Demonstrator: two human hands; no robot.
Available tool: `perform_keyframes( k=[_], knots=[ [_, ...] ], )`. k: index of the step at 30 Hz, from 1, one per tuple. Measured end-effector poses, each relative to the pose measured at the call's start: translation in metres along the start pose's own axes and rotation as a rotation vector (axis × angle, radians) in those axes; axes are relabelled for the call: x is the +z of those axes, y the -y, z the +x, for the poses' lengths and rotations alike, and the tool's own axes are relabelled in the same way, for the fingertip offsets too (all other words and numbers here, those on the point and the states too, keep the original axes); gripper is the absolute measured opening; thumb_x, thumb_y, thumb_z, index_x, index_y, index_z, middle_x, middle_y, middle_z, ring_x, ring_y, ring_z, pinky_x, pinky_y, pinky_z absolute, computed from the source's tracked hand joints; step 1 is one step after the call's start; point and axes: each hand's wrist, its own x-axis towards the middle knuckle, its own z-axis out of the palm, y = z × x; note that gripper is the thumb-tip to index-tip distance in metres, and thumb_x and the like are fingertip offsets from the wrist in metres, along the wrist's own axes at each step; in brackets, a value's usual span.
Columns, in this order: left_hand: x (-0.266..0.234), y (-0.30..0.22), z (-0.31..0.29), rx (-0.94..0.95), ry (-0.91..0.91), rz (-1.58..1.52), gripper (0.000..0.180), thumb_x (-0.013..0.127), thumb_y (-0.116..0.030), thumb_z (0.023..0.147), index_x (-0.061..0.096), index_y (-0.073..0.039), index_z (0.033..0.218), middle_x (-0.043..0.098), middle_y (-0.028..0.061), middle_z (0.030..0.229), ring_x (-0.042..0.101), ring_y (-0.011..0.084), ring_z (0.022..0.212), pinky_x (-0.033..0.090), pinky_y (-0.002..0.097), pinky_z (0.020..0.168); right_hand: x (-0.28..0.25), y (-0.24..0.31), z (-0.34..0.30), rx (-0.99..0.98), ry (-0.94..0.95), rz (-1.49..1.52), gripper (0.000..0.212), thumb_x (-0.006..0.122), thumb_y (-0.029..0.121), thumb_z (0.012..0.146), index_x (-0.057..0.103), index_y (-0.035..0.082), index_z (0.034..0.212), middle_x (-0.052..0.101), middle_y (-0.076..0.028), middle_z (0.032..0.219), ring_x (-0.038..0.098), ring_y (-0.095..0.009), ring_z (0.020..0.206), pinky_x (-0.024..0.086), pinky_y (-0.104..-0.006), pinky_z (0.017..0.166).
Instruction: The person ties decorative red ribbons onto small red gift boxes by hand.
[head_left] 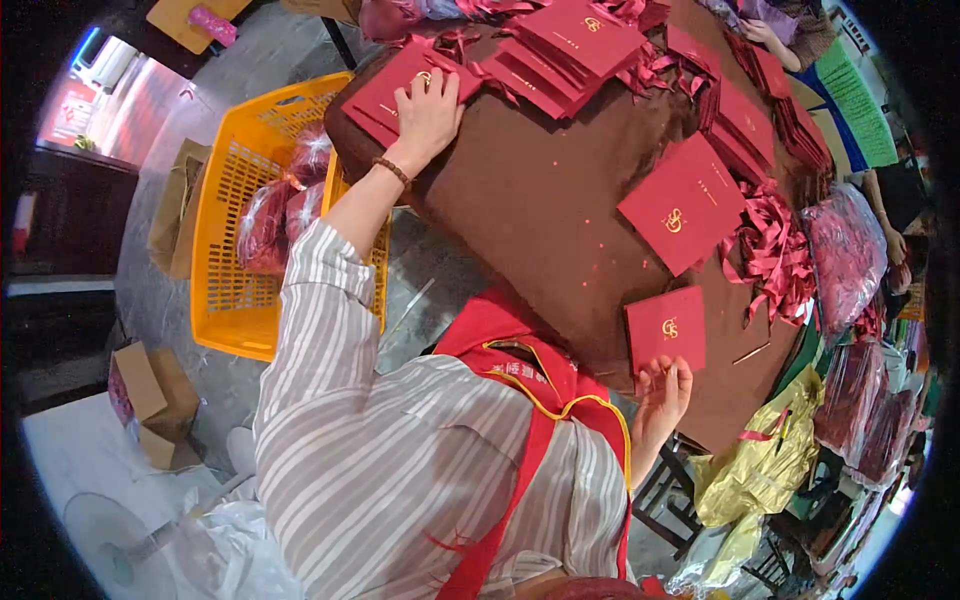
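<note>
At the table's far left, my left hand (428, 115) lies with spread fingers on a stack of flat red paper bags (375, 110) printed in gold. Near the table's front edge, the curled fingers of my right hand (665, 390) overlap the lower edge of a single small red bag (665, 325). Whether anything is pinched in those fingers is hidden. Beyond it a larger red bag (685, 205) lies tilted, with a heap of red ribbons (775, 250) beside it.
Brown cloth (510, 190) covers the table. More bag piles (570, 55) lie along its far side. A yellow crate (235, 310) with plastic-wrapped red bundles (265, 225) stands at left. Gold wrapping (760, 470) hangs at right. Another person's hand (765, 40) is at the far right.
</note>
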Motion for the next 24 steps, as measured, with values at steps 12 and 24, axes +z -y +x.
perform_keyframes(
  k=[12, 24],
  knots=[
    [0.011, 0.081, 0.034, -0.501, 0.365, -0.217, 0.050, 0.057, -0.044, 0.078, 0.052, -0.010, 0.115, 0.055, 0.0104, 0.112, 0.042, 0.0320, 0.113, 0.029, 0.0602, 0.086, 0.007, 0.003, 0.001, -0.003, 0.016, -0.054, 0.020, 0.052, 0.013, 0.090, 0.050, 0.006, 0.109, 0.059, -0.007, 0.100, 0.059, -0.016, 0.087, 0.050, -0.0285, 0.072],
    [-0.009, 0.053, 0.019, -0.321, 0.133, -0.204, 0.070, 0.061, -0.060, 0.069, 0.048, -0.017, 0.123, 0.051, 0.0084, 0.116, 0.039, 0.0297, 0.113, 0.029, 0.0520, 0.087, 0.055, -0.004, 0.000, 0.111, 0.195, -0.129, 0.018, 0.051, 0.010, 0.090, 0.051, 0.005, 0.107, 0.059, -0.008, 0.099, 0.058, -0.016, 0.088, 0.050, -0.0279, 0.074]
  ],
)
